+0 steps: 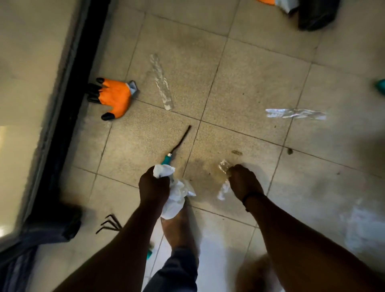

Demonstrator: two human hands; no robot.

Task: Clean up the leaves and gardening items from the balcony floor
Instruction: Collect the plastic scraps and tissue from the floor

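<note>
My left hand grips a bunched white plastic bag that hangs down over my foot. My right hand pinches a crumpled clear plastic wrapper just above the tiled floor. A garden tool with a teal handle and a thin black shaft lies on the tiles just beyond my left hand. An orange glove with black fingertips lies at the left by the black door track. Two strips of clear plastic rest on the floor, one in the middle and one to the right.
The black sliding-door track runs along the left side. A black hand rake head lies at lower left beside a dark object. At the top right sit a black bag and a second orange glove. A teal item shows at the right edge.
</note>
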